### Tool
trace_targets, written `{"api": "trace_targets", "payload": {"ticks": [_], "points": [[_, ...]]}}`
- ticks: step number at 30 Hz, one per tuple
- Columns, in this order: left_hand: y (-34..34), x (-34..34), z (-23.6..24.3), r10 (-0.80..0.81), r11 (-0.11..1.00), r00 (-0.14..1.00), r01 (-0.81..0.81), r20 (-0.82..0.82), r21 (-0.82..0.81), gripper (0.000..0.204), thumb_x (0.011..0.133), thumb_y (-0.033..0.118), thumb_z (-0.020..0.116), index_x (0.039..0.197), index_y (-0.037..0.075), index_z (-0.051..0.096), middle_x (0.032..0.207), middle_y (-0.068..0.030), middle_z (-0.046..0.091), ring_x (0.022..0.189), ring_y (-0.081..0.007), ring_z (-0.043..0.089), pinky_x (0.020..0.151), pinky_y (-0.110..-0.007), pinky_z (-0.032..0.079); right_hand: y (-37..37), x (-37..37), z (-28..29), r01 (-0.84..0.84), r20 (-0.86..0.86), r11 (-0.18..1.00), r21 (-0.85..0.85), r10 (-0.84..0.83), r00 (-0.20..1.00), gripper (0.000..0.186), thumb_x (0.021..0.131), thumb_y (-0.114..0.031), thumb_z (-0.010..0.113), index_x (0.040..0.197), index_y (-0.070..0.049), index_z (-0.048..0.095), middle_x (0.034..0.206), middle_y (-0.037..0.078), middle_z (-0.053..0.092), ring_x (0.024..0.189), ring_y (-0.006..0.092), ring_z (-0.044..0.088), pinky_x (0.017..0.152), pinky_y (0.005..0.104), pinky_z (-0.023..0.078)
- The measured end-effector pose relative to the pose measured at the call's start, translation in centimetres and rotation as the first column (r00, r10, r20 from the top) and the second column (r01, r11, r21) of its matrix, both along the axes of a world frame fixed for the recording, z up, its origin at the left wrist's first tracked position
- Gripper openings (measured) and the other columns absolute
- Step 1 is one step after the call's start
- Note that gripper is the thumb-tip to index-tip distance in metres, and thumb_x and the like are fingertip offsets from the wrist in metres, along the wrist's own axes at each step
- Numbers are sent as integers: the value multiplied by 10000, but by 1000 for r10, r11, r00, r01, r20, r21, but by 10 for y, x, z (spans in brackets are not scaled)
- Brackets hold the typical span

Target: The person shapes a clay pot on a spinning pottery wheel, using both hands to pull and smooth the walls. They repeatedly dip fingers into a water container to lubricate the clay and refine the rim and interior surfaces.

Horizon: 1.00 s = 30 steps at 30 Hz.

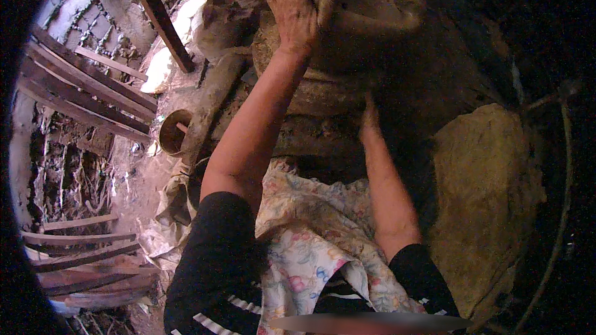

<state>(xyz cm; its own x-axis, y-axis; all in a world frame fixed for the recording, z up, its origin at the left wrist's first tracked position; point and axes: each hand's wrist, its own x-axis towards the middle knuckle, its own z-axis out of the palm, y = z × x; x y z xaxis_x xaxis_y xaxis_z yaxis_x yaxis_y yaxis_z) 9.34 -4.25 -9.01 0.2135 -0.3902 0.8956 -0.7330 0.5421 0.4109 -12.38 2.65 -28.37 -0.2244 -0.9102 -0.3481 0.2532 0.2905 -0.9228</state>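
Note:
A large round brown vessel (397,25), wide-mouthed and apparently of clay, lies in shadow at the top of the view. My left hand (295,12) rests at its left side, fingers stretched forward and the thumb apart, with nothing seen gripped. Lower down and nearer to me, my right hand (370,115) is at the vessel's front, beside a long brown ledge (323,96). That hand is dark and smeared, so its fingers and anything in them cannot be made out.
To the left stand a small round pot (176,131) with a stick in it and several wooden planks (93,90). A lumpy sack-like bundle (226,22) sits beyond my left arm. On the right lies a yellowish-brown sheet or sack (481,198). Flowered cloth (310,229) covers my lap.

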Motion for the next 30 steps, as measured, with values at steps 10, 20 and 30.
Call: {"api": "trace_targets", "payload": {"ticks": [10,20,30], "points": [[-33,28,17,-141,983,987,149,81,-106,744,794,438,627,1346,27,345,1362,-205,355,1242,-389,341,1029,-482,259,-4,-7,-1,-59,49,994,-95,64,997,720,842,-581,465,1332,-59,389,1348,123,400,1209,294,410,979,443,370],[-29,10,6,-144,982,989,139,-32,-128,478,920,264,476,1324,21,397,1356,-188,381,1247,-359,367,1046,-444,258,-12,-23,8,-70,538,973,218,-61,841,753,841,-602,431,1364,-69,339,1381,114,357,1239,287,368,1003,429,345],[-54,26,-8,-45,997,998,43,33,63,493,898,307,484,1314,60,388,1284,-167,416,1192,-300,391,988,-456,256,-2,-1,-16,-43,8,987,-152,45,999,735,843,-608,417,1399,-144,296,1402,90,328,1261,273,338,1001,446,331]]}}
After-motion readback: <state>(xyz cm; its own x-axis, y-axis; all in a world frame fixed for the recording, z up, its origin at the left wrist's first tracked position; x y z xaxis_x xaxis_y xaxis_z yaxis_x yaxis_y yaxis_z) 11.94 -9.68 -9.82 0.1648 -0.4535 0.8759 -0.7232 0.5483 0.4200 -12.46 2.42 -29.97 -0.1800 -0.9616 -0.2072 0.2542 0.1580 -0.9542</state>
